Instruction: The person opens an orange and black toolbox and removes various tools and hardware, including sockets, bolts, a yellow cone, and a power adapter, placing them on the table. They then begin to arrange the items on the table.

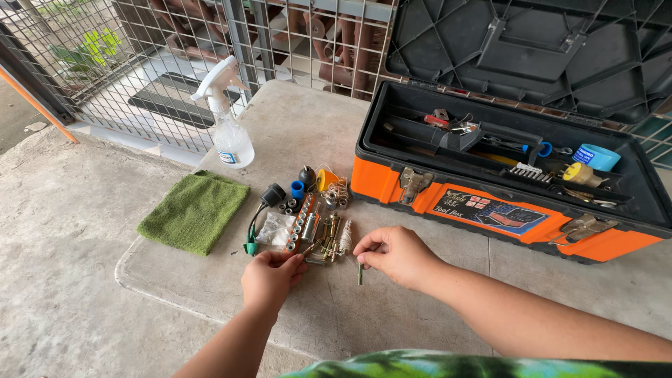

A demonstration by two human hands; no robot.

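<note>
My right hand pinches a short dull-metal bolt between thumb and fingertips, holding it upright with its lower end touching the grey concrete tabletop. My left hand lies just beside it, fingers curled closed around the near edge of a small heap of metal screws, anchors and sleeves; whether it actually grips a piece there I cannot tell. The two hands are close together but not touching.

The heap sits in front of the open orange-and-black plastic toolbox, whose lid stands raised against a wire mesh fence. Inside the box's tray are a light blue roll of tape and a yellow plug-like part among other tools.

To the left of the heap lies a clear little plastic bag, a black round fitting with a green cable, and beyond them a blue cap and a yellow spool. Farther left, a folded green microfibre cloth rests at the table's edge, and behind it stands a clear spray bottle with a white trigger
</note>
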